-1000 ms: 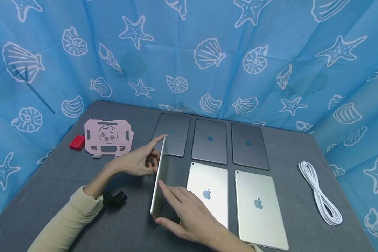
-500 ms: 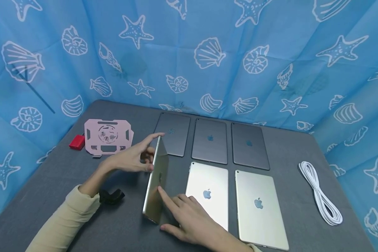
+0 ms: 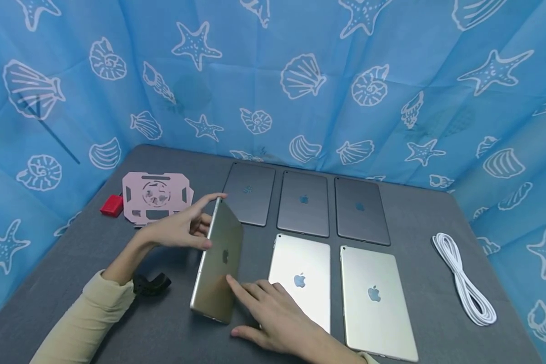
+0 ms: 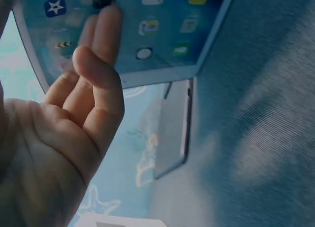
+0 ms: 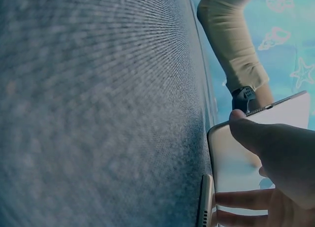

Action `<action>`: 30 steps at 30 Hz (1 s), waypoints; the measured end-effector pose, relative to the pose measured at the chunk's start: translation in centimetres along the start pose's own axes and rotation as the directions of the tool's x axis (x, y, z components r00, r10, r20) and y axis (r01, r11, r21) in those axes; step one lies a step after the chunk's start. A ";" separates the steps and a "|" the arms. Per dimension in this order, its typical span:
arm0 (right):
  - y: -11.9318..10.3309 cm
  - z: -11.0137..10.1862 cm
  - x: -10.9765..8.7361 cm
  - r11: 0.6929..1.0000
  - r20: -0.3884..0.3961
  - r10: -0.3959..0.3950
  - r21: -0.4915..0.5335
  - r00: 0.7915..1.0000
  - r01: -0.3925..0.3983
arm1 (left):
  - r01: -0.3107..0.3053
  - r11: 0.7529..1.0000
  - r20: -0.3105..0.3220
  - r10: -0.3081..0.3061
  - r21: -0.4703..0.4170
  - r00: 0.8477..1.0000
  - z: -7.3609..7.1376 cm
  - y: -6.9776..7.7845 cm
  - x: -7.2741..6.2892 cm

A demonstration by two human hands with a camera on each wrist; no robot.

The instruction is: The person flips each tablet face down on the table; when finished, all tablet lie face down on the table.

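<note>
A gold tablet (image 3: 220, 275) stands on its edge, leaning, its back with a dark apple logo turned toward the right. My left hand (image 3: 182, 225) grips its upper left edge, index finger over the top corner and thumb along the side. From the left wrist view, the tablet's lit screen (image 4: 167, 57) shows app icons, with curled fingers in front of it. My right hand (image 3: 273, 318) has its index fingertip at the tablet's back, the other fingers extended. Just right of it lie a silver tablet (image 3: 296, 258) and another pale gold tablet (image 3: 375, 303), backs up.
Three dark grey tablets (image 3: 250, 194) lie in a row behind. A pink stand (image 3: 155, 197) and a red block (image 3: 112, 206) are at the left. On the far right is a coiled white cable (image 3: 464, 283). A blue shell-print curtain (image 3: 255, 91) hangs behind the table.
The tablet has turned and tipped leftward, so its back now shows. My left hand has moved left with it; my right hand has stayed nearly in place, its thumb now off the tablet.
</note>
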State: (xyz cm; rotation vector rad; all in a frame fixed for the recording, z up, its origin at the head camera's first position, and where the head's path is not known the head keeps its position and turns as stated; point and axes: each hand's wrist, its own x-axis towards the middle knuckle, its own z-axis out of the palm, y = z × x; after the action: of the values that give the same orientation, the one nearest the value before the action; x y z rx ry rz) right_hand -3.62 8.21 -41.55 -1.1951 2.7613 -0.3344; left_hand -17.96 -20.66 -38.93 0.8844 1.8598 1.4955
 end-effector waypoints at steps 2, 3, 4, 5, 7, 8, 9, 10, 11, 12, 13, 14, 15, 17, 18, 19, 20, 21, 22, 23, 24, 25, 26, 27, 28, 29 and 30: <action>0.0 0.0 0.0 1.000 0.001 0.005 -0.005 1.000 -0.005 | -0.008 0.999 0.004 0.008 -0.035 1.000 -0.2 -0.3 -0.2; 0.0 0.0 0.0 1.000 0.000 0.006 -0.008 1.000 -0.006 | -0.010 0.999 0.005 0.010 -0.048 1.000 -0.2 -0.4 -0.3; -0.1 0.1 0.0 1.000 0.000 0.006 -0.014 1.000 -0.006 | -0.012 0.998 0.005 0.012 -0.057 1.000 -0.3 -0.5 -0.4; -0.1 0.1 0.0 1.000 -0.002 0.005 -0.017 1.000 -0.005 | -0.012 0.998 0.005 0.012 -0.063 1.000 -0.4 -0.5 -0.6; 0.0 0.2 0.0 1.000 -0.005 0.005 -0.022 1.000 -0.005 | -0.011 0.997 0.006 0.012 -0.072 1.000 -0.5 -0.6 -0.8; 0.0 0.2 0.0 1.000 -0.005 0.005 -0.023 1.000 -0.005 | -0.012 0.997 0.006 0.012 -0.072 1.000 -0.5 -0.6 -0.8; 0.0 0.2 0.0 1.000 -0.005 0.006 -0.024 1.000 -0.006 | -0.008 0.997 0.008 0.009 -0.074 1.000 -0.6 -0.7 -0.9; 0.0 0.2 0.1 1.000 -0.003 0.007 -0.025 1.000 -0.007 | -0.007 0.997 0.010 0.007 -0.077 1.000 -0.7 -0.8 -1.0; 0.0 0.3 0.1 1.000 0.000 0.008 -0.027 1.000 -0.008 | -0.006 0.997 0.011 0.007 -0.081 1.000 -0.7 -0.9 -1.1; 0.0 0.3 0.1 1.000 0.006 0.011 -0.029 1.000 -0.011 | -0.007 0.996 0.014 0.008 -0.089 1.000 -0.8 -1.0 -1.1; -0.1 0.3 0.2 0.999 0.013 0.015 -0.032 1.000 -0.015 | -0.013 0.995 0.018 0.015 -0.098 1.000 -0.9 -1.1 -1.2; -0.1 0.3 0.2 0.999 0.020 0.020 -0.034 1.000 -0.020 | -0.019 0.994 0.023 0.022 -0.106 0.999 -0.9 -1.2 -1.3; -0.1 0.3 0.2 0.999 0.030 0.025 -0.035 0.999 -0.024 | -0.024 0.993 0.031 0.028 -0.119 0.999 -1.0 -1.4 -1.3; -0.2 0.2 0.3 0.999 0.044 0.033 -0.039 0.999 -0.031 | -0.038 0.989 0.041 0.044 -0.145 0.998 -1.1 -1.7 -1.5; -0.2 0.2 0.4 0.999 0.051 0.037 -0.039 0.998 -0.035 | -0.042 0.987 0.047 0.050 -0.157 0.998 -1.1 -1.9 -1.5; -0.3 0.2 0.4 0.998 0.055 0.040 -0.040 0.998 -0.038 | -0.044 0.986 0.056 0.054 -0.164 0.997 -1.1 -2.0 -1.6; -0.3 0.2 0.4 0.998 0.058 0.045 -0.039 0.997 -0.042 | -0.042 0.985 0.064 0.053 -0.166 0.997 -1.1 -2.2 -1.6; -0.3 0.2 0.5 0.998 0.058 0.050 -0.037 0.997 -0.048 | -0.038 0.985 0.071 0.051 -0.169 0.996 -1.1 -2.4 -1.6; -0.3 0.2 0.5 0.998 0.054 0.057 -0.040 0.997 -0.055 | -0.038 0.985 0.081 0.052 -0.166 0.995 -1.0 -2.6 -1.6; -0.3 0.2 0.5 0.997 0.051 0.065 -0.045 0.997 -0.063 | -0.037 0.986 0.087 0.051 -0.162 0.995 -0.9 -2.8 -1.5; -0.3 0.3 0.5 0.996 0.045 0.074 -0.052 0.996 -0.072 | -0.035 0.986 0.096 0.051 -0.161 0.994 -0.9 -3.0 -1.5; -0.3 0.3 0.5 0.995 0.037 0.083 -0.062 0.996 -0.081 | -0.033 0.987 0.103 0.049 -0.156 0.993 -0.8 -3.2 -1.4; -0.3 0.3 0.5 0.993 0.032 0.093 -0.073 0.995 -0.091 | -0.032 0.988 0.106 0.048 -0.152 0.993 -0.7 -3.4 -1.3; -0.3 0.4 0.5 0.992 0.030 0.102 -0.084 0.994 -0.099 | -0.028 0.988 0.107 0.044 -0.152 0.993 -0.7 -3.6 -1.3; -0.3 0.4 0.4 0.990 0.032 0.109 -0.098 0.994 -0.105 | -0.026 0.988 0.110 0.043 -0.152 0.993 -0.6 -3.8 -1.2; -0.3 0.4 0.4 0.987 0.040 0.118 -0.112 0.992 -0.112 | -0.019 0.987 0.111 0.037 -0.158 0.993 -0.5 -3.9 -1.2; -0.4 0.5 0.4 0.985 0.042 0.124 -0.129 0.991 -0.118 | -0.012 0.986 0.114 0.031 -0.164 0.993 -0.5 -4.1 -1.1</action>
State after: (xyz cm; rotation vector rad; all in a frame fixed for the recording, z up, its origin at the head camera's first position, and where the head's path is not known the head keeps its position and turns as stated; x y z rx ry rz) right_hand -3.49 7.56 -41.91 -1.0396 2.8321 -0.1179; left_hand -18.22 -22.43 -42.79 0.8966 1.6246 1.5506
